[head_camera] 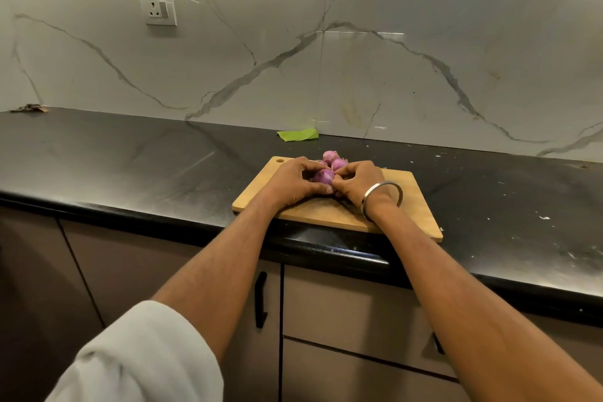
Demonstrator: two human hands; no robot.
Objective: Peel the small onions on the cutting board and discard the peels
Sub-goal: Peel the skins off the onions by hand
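1. My left hand curls round a small purple onion, thumb beneath it; we sit over the wooden cutting board, which lies at the counter's front edge.
2. My right hand, bangle on its wrist, pinches the same onion's right side.
3. More small onions cluster at the board's far edge, just behind my fingers.

Soft, even indoor light falls from above, leaving the marble backsplash bright with pale glare streaks and a dull sheen on the black worktop. Wide-angle distortion bows the worktop edge, and the near sleeve looks slightly soft.
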